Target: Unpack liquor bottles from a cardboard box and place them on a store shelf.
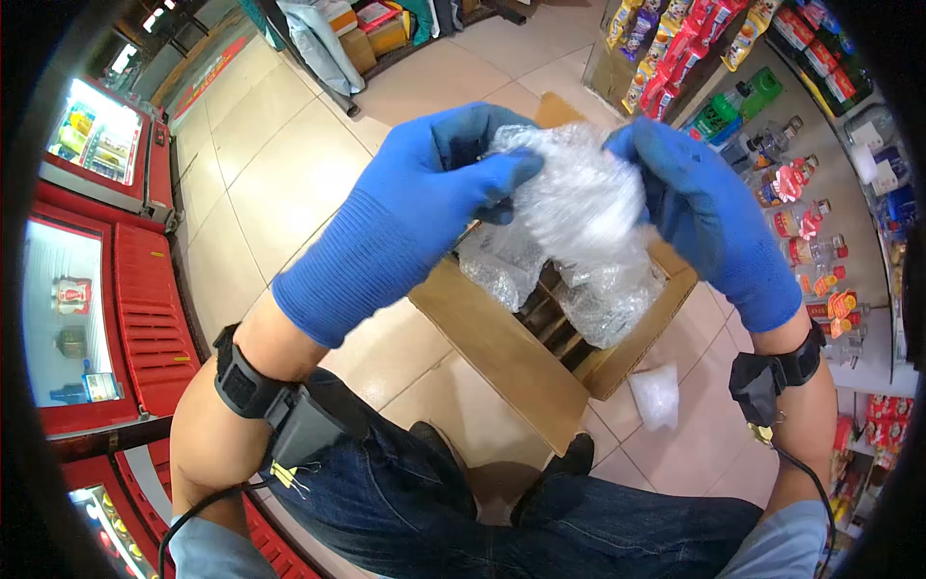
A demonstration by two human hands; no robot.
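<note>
Above an open cardboard box (499, 354) I hold a crumpled, partly blurred bundle of clear bubble wrap (579, 195). My left hand (448, 166), in a blue work glove, pinches the bundle's left side between thumb and fingers. Gloved the same way, my right hand (680, 188) grips its upper right edge, with some fingertips hidden behind the plastic. Whatever may be inside the wrap cannot be made out. Below, more bubble wrap (608, 304) lies over the box's cardboard dividers (553, 318), and dark slots show between them.
A small white plastic packet (656, 396) lies on the tiled floor (448, 391) right of the box. Shelves with several bottles (803, 217) and hanging snack packets (673, 51) stand at the right. Red display fridges (155, 311) line the left. A low rack (391, 58) is at the back.
</note>
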